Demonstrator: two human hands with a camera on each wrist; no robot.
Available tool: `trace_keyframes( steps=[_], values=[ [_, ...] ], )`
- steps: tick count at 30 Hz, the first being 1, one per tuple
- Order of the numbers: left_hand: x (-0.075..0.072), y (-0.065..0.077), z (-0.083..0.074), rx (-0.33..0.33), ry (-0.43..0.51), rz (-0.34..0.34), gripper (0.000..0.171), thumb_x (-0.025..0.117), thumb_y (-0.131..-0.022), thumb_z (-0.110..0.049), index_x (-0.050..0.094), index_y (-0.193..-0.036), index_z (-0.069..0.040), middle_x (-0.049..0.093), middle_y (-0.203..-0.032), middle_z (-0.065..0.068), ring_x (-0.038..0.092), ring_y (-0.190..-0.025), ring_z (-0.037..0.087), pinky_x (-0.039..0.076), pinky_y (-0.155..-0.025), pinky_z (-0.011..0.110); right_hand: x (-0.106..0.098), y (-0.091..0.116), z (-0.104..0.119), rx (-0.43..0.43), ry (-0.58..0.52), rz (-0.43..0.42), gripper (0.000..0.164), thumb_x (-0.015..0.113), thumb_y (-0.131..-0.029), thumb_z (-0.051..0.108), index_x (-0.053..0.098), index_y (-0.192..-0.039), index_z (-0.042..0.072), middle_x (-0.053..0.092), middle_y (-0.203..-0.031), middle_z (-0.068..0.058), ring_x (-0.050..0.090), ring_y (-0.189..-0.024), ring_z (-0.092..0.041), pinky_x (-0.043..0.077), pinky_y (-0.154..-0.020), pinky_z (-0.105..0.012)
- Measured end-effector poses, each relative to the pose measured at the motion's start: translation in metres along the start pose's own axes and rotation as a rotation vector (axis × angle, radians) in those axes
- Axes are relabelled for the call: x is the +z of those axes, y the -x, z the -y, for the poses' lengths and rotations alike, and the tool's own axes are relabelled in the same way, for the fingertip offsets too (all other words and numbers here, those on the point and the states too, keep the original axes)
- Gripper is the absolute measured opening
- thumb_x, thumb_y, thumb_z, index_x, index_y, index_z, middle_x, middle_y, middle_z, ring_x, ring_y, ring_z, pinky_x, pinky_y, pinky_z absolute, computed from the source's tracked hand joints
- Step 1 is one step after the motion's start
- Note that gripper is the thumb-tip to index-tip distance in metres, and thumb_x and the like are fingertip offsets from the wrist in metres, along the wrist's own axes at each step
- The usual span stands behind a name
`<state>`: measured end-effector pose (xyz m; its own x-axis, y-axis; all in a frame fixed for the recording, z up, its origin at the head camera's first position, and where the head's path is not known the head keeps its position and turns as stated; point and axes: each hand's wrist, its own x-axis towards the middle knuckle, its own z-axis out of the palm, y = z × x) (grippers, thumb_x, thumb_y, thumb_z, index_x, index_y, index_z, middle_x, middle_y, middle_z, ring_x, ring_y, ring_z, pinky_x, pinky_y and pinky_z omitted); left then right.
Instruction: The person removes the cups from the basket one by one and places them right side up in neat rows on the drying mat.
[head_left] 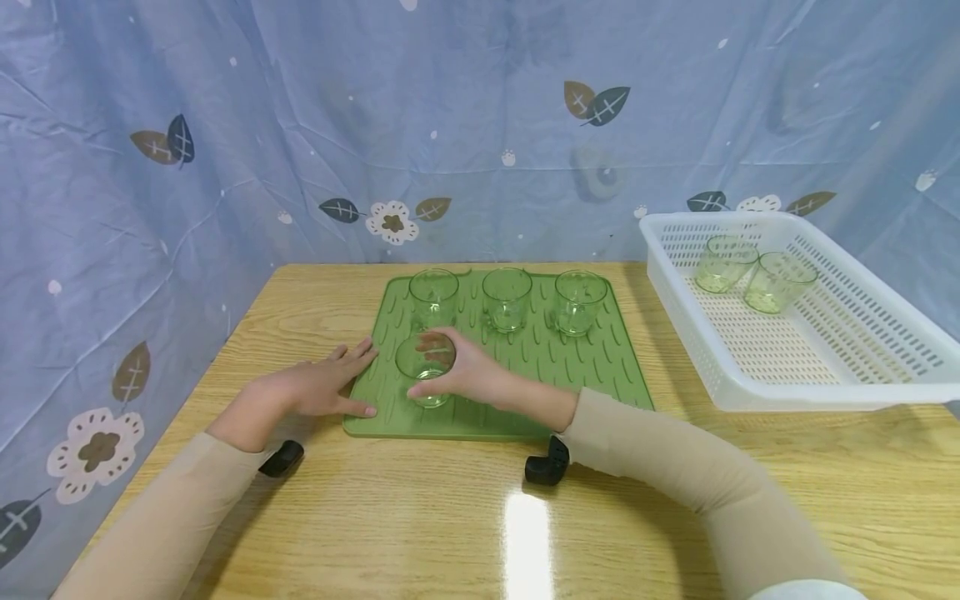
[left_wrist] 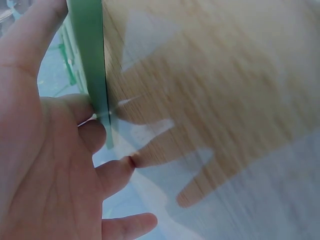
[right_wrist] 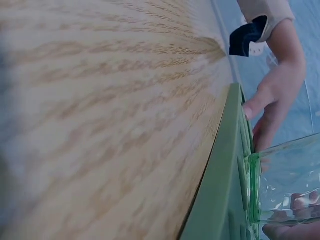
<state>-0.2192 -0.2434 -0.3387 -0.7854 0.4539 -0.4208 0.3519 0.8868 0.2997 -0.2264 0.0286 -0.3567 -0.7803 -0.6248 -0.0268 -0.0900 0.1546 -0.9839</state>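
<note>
On a green mat (head_left: 592,362), right fingers (head_left: 456,343) curled round a glass (head_left: 422,367), left fingers (head_left: 358,364) spread at the mat's edge

White glare streak on wooden tabletop (head_left: 405,517)

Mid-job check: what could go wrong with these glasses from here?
The glass in the right hand is just in front of the back-left glass; pushing it backward might knock the two together.

The left hand lies at the edge of the green mat; a shove there could shift it and jostle both.
</note>
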Motion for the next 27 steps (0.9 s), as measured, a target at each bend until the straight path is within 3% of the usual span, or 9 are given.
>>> trace_keyframes(
  steps=[15,27],
  values=[
    [0.0003,-0.0005,-0.0004,0.0,-0.004,-0.003,0.106,0.062,-0.094,-0.064,0.011,-0.165,-0.003,-0.005,-0.17,0.019,0.002,-0.151,0.052,0.01,-0.107,0.083,0.002,-0.0022,-0.0016,0.011,0.024,-0.02,0.091,0.085,-0.086,0.009,0.029,-0.158,0.004,0.047,-0.152,-0.019,0.049,-0.137,-0.034,0.049,-0.106,-0.042],
    [0.0008,-0.0003,0.0001,0.0,-0.002,-0.004,0.106,0.061,-0.095,-0.064,0.011,-0.165,-0.003,-0.004,-0.17,0.019,0.002,-0.151,0.052,0.01,-0.107,0.083,-0.0028,-0.0017,-0.0038,0.026,0.026,0.018,0.095,0.083,-0.086,0.005,0.024,-0.16,0.006,0.044,-0.151,-0.022,0.046,-0.139,-0.038,0.051,-0.104,-0.042]
  ],
)
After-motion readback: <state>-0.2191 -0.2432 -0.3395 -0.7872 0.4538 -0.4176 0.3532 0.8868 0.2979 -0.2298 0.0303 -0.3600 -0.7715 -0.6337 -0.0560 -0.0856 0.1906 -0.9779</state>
